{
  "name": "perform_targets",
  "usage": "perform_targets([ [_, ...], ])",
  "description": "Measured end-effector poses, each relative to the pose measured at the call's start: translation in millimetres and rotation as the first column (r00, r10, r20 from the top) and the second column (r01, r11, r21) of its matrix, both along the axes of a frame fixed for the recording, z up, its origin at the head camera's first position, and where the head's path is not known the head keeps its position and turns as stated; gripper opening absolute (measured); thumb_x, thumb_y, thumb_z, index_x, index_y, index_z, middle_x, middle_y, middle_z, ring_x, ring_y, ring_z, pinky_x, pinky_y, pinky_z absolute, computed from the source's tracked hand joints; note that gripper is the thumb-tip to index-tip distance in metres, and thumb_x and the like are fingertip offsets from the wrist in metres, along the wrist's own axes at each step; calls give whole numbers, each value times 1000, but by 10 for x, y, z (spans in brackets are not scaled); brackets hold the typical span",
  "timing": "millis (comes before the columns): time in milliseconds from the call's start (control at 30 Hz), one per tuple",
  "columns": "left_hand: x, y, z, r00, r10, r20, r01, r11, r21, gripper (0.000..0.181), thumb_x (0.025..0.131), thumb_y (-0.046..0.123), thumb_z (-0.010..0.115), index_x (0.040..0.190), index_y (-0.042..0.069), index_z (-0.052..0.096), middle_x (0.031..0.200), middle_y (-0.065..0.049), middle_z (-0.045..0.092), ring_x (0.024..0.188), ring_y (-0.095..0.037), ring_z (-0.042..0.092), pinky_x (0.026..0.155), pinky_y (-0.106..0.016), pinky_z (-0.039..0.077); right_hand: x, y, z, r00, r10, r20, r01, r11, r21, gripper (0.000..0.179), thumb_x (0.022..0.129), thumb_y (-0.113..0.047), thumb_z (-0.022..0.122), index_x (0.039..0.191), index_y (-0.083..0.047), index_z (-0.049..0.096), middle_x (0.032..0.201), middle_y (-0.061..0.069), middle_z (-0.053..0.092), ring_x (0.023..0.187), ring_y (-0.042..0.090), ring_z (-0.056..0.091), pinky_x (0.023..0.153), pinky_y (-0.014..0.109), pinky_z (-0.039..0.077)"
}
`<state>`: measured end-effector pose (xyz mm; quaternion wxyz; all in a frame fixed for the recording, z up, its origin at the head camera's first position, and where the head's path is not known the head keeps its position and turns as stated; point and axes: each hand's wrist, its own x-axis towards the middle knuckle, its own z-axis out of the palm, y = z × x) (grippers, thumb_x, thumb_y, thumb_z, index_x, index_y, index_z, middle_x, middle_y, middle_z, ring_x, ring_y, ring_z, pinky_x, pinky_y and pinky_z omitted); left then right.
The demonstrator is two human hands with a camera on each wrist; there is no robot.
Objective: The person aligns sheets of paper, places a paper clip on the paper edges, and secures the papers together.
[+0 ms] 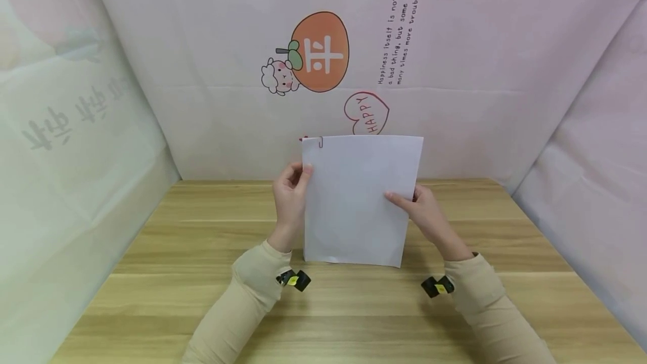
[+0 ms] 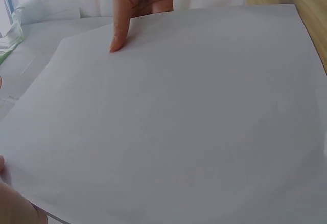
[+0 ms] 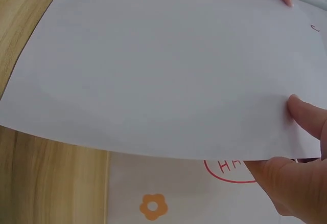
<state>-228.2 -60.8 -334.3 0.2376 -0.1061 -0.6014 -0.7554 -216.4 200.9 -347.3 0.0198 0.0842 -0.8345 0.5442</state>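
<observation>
White paper (image 1: 359, 206) is held up, tilted, over the wooden table, its broad blank face toward the head camera. A red paper clip (image 1: 320, 142) sits on its top edge near the left corner, and shows small in the right wrist view too. My left hand (image 1: 294, 192) pinches the left edge a little below that corner, thumb in front. On the right edge, my right hand (image 1: 422, 209) grips about halfway down, its thumb (image 3: 306, 116) flat on the front face and the other fingers behind. Whatever lies behind the paper is hidden.
The wood-grain table (image 1: 202, 274) spreads below. A white printed cloth (image 1: 227, 117) with fruit drawings and lettering hangs behind it, and pale cloth walls (image 1: 65, 184) stand at both sides. Small black cameras (image 1: 294, 280) are strapped at the wrists.
</observation>
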Motion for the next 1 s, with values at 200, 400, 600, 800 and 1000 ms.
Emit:
perform_targets([
  [200,-18,-41,-124,999,-28,37,30,998,-61,24,92,15,63,100,-7,63,91,-10,62,81,-15,56,73,-22,47,-8,-3,-12,1000,-10,5,10,1000,11,53,91,-41,61,123,1,55,117,19,61,93,11,60,77,26,50],
  [400,-56,-88,-219,999,-38,37,42,991,-125,21,90,8,64,100,-11,63,97,-23,64,82,-11,59,75,-20,49,-20,-4,-18,1000,-5,5,5,1000,0,52,91,-40,61,123,1,54,119,20,61,96,11,61,78,26,50],
  [600,-45,-142,-261,997,-42,65,54,981,-189,21,90,9,64,100,-10,63,99,-26,65,81,-12,60,73,-18,49,-32,-4,-17,1000,-18,12,18,1000,11,53,91,-41,60,124,0,53,121,19,60,98,12,59,80,26,49],
  [800,-17,-175,-312,992,-35,118,65,962,-263,20,91,8,62,102,-8,64,99,-24,67,81,-15,62,72,-19,50,-41,-9,-25,1000,-22,19,22,1000,-1,53,91,-40,60,125,0,52,122,18,58,99,12,57,81,26,48],
  [1000,3,-182,-373,979,-78,186,128,953,-276,26,92,4,58,114,-10,60,110,-26,65,99,-29,65,86,-31,52,-56,-4,-37,1000,-15,20,15,1000,-15,54,91,-40,60,126,1,52,122,18,58,99,11,58,81,24,48],
])
